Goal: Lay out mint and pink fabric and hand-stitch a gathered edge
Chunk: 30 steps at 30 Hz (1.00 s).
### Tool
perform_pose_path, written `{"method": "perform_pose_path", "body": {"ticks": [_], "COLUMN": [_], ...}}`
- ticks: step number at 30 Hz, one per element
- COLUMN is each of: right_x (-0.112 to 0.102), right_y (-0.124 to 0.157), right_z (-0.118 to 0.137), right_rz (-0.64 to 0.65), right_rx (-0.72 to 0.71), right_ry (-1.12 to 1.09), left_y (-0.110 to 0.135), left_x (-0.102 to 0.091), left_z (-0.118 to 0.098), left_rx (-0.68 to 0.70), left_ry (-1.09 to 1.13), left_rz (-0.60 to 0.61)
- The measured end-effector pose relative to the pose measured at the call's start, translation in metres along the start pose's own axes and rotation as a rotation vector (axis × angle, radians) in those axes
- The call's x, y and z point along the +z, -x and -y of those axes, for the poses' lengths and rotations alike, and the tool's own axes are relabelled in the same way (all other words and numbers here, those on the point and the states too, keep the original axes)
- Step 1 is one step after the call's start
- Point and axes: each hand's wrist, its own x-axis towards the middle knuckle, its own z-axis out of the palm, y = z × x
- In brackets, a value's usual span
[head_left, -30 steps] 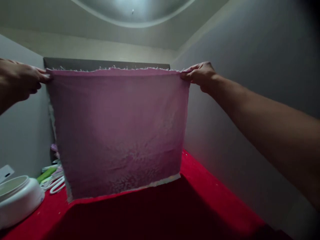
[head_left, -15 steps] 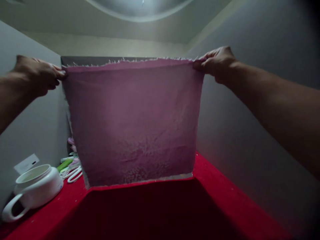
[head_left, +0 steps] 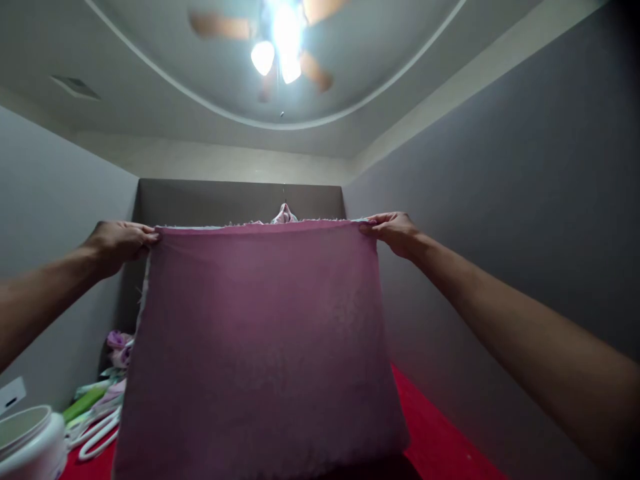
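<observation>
A: Grip first, quick. Left?
B: Left hand (head_left: pixel 117 245): pinched narrow, thumb against fingers, on the upper left corner of a rectangular pink-mauve fabric sheet (head_left: pixel 265 347) with frayed edges.
A: Right?
B: Right hand (head_left: pixel 395 232): same, thumb and fingertips pinching the upper right corner.
A: So the sheet's where?
B: Stretched between the two grips, top edge near level and pulled straight, body hanging below both hands. Lower left corner runs out of view. Faint mottled patch below the right grip; too dim to read.
A: Under it?
B: Bright red flat surface (head_left: pixel 440 433), visible low beneath the right grip, plus a sliver low beneath the left. Sheet touching it? Can't tell.
A: Stuff below the left grip?
B: Crumpled lilac bundle (head_left: pixel 119 347), then a long green item (head_left: pixel 85 403), then a white loop-shaped item (head_left: pixel 100 433). Further out left, a rounded white open-topped pot (head_left: pixel 35 448), cut off at the edge. Small white card (head_left: pixel 11 395) with a black mark just beside it.
A: Above the grips?
B: Pink-and-white item (head_left: pixel 285 215) poking up behind the top edge, between the hands, mostly hidden. Well above: brown-bladed ceiling fan (head_left: pixel 286 40), lamps lit, blades blurred.
A: Right side?
B: Plain grey wall (head_left: pixel 500 233) beyond the right grip.
</observation>
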Motion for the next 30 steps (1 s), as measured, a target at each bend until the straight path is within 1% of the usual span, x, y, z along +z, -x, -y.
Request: {"method": "perform_pose_path", "body": {"ticks": [2, 4, 7, 11, 15, 17, 25, 28, 30], "right_x": [0.001, 0.002, 0.003, 0.002, -0.001, -0.004, -0.011, -0.017, -0.022], "right_y": [-0.003, -0.004, -0.003, 0.001, 0.009, 0.011, 0.009, 0.008, 0.004], "right_z": [-0.002, -0.002, -0.004, -0.006, -0.007, -0.012, -0.041, -0.056, -0.070], "right_rz": [-0.021, -0.030, -0.035, -0.034, -0.001, -0.002, -0.042, -0.094, -0.114], "right_rx": [0.011, 0.017, 0.023, 0.050, 0.107, 0.145, 0.372, 0.400, 0.392], "right_ry": [-0.026, -0.057, -0.089, -0.095, -0.085, -0.076, 0.026, 0.059, 0.080], "left_y": [0.000, 0.000, -0.002, 0.000, 0.010, 0.013, 0.007, 0.008, 0.009], "left_x": [0.000, -0.001, -0.001, -0.001, -0.002, 0.000, 0.016, 0.023, 0.027], "left_z": [0.001, 0.002, 0.007, 0.016, 0.019, 0.020, 0.038, 0.042, 0.044], "left_rx": [-0.044, -0.110, -0.153, -0.144, -0.097, -0.062, -0.010, 0.004, 0.018], "left_ry": [0.101, 0.170, 0.188, 0.204, 0.220, 0.231, 0.281, 0.309, 0.324], "left_rz": [0.035, 0.043, 0.079, 0.153, 0.178, 0.176, 0.262, 0.309, 0.334]}}
